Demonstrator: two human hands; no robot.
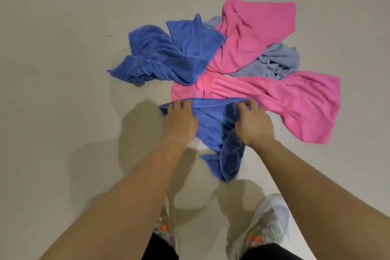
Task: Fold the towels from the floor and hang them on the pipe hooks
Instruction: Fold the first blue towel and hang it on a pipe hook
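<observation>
Our left hand and right hand each have a tight grip on the top edge of one blue towel, one hand near each end. The edge runs side to side between them. The long part hangs down toward our feet. Just past our hands, a second blue towel, pink towels and a grey towel lie heaped on the floor. We see no hooks and no basket.

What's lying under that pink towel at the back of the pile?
A pale grey-blue towel shows from under the back pink towel, out to its right and a sliver at its upper left. How the rest lies beneath is covered.
</observation>
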